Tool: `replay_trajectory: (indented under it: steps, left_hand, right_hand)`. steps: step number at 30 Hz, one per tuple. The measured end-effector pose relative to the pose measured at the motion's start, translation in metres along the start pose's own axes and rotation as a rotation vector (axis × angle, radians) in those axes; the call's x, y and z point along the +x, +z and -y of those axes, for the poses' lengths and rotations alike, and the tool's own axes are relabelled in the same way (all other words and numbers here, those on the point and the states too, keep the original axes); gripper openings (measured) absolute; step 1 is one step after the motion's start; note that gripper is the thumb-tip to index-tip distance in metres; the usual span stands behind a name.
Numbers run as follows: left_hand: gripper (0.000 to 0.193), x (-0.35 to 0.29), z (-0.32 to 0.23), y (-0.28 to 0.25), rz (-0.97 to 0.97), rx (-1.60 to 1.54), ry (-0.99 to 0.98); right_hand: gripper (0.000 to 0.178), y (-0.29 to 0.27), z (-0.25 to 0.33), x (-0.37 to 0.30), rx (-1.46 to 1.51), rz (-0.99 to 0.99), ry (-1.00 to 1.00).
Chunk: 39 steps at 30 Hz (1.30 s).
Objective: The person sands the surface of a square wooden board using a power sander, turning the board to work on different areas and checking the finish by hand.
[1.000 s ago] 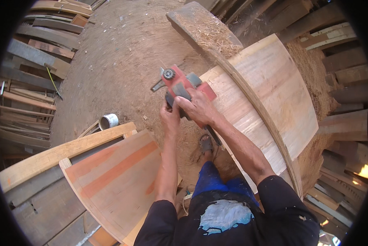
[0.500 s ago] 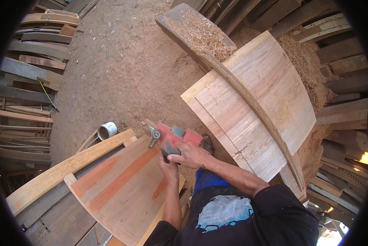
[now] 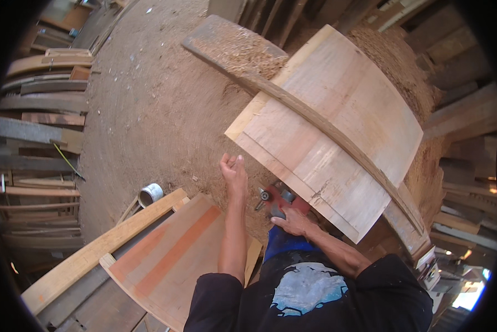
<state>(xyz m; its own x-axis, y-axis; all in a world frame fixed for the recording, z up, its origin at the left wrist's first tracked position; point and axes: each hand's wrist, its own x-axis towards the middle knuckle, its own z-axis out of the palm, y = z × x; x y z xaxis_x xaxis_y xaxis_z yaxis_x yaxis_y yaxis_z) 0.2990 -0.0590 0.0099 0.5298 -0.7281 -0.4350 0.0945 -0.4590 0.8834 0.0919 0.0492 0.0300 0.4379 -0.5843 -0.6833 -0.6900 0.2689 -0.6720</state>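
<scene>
Sawdust floor (image 3: 149,110): one planer (image 3: 279,202), two panels.

Gripping red power planer (image 3: 279,203) w/ right hand (image 3: 294,222), just under pale wood panel (image 3: 329,133). Holding left hand (image 3: 234,171) up, empty, above sawdust floor (image 3: 160,110).

soft, even daylight fills the scene, with only faint shadows on the sawdust floor (image 3: 149,110). a blown-out bright patch glares at the lower right edge. heavy fisheye bending curves the stacked planks (image 3: 38,133), black vignette rings the corners, and detail stays fairly sharp centrally.
</scene>
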Motion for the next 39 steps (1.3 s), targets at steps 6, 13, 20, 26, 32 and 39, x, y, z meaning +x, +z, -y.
replay_trajectory:
  steps: [6, 13, 20, 26, 32, 39]
  left_hand:
    - [0.047, -0.005, 0.053, 0.051, 0.243, -0.420, -0.234]
    - [0.039, -0.025, 0.071, 0.056, 0.326, -0.548, -0.265]
    - [0.063, -0.132, 0.067, 0.115, 0.217, -0.354, -0.381]
    - [0.064, -0.187, 0.089, 0.148, 0.238, -0.202, -0.338]
    - [0.065, -0.228, 0.089, 0.189, 0.119, 0.171, -0.157]
    - [0.063, -0.214, 0.085, 0.172, 0.162, 0.008, -0.110]
  right_hand:
    - [0.065, -0.003, -0.069, -0.058, 0.098, -0.048, 0.168]
    - [0.075, 0.025, -0.212, -0.148, 0.080, -0.346, 0.088]
    - [0.070, 0.037, -0.350, -0.271, 0.493, -0.572, 0.418]
    - [0.071, 0.081, -0.499, -0.314, 0.763, -0.720, 0.600]
    - [0.055, 0.136, -0.646, -0.312, 0.523, -1.182, 0.811]
    - [0.066, 0.128, -0.762, -0.324, 0.334, -0.747, 1.149]
